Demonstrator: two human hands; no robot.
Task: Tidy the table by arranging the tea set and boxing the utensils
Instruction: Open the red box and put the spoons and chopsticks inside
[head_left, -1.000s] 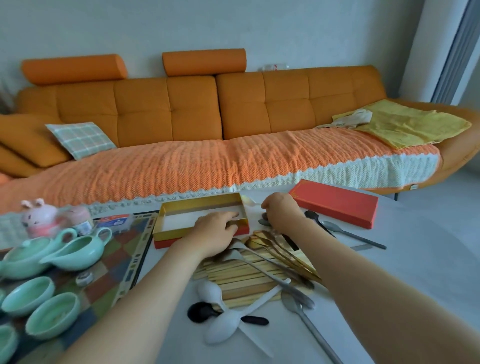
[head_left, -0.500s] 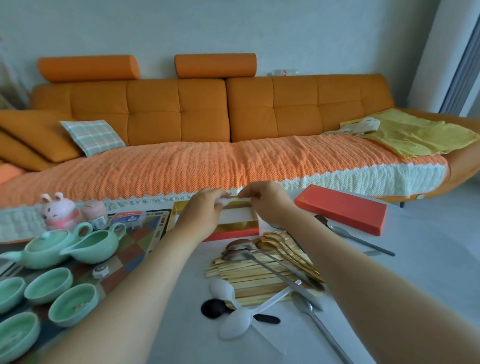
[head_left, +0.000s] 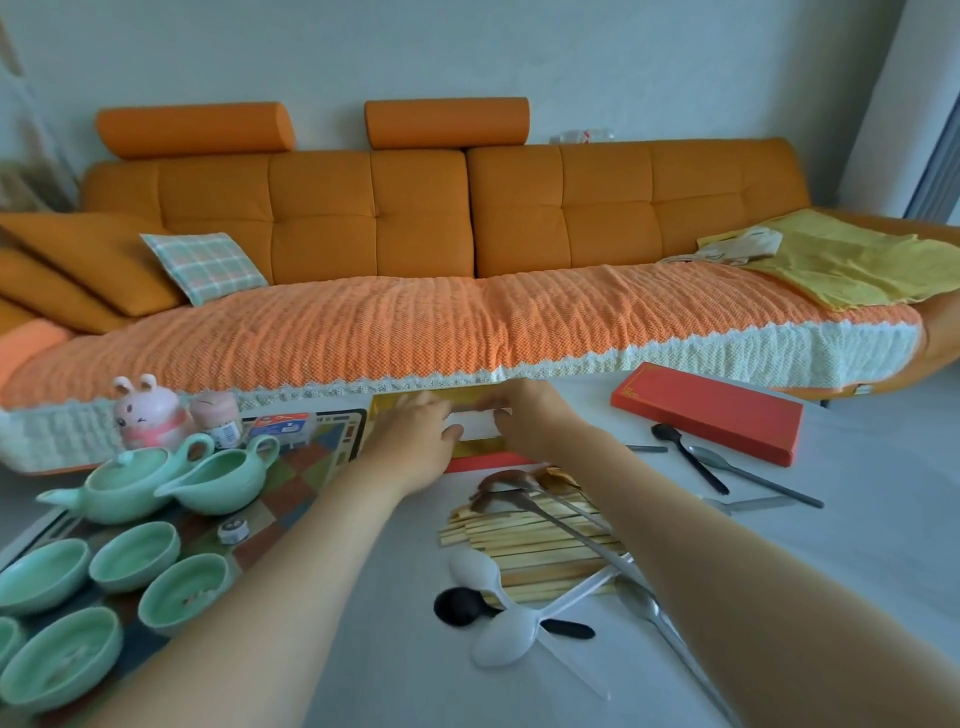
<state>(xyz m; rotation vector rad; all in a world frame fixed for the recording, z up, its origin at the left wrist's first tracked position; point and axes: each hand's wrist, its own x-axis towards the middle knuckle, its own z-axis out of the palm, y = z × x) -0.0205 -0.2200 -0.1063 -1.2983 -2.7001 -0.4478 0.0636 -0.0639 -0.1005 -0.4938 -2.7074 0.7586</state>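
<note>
Both hands had dropped from where they met above the far rim of the open box half a second earlier, and they now lay low over its inside. Behind everything ran the orange sofa, with the white table in front of it. A patterned mat covered the table's left part and carried the green tea set. The red lid lay at the far right of the table, apart from the box.

The box, gold-lined with red sides, sat at the far middle of the table, just beside the mat. The left hand was over its left part with fingers reaching toward the far wall. The right hand was over its right part with fingers bent down. Motion blur hid whether either hand gripped anything, so their hold could not be told. A strip of white lining showed between them.

On the mat, the teapot and the pitcher stood side by side, with the cups grouped nearer the camera. A pink rabbit figure stood behind the teapot.

On the near side of the box lay a pile of chopsticks with metal spoons across it. White plastic spoons and a black spoon lay at the pile's near edge.
</note>
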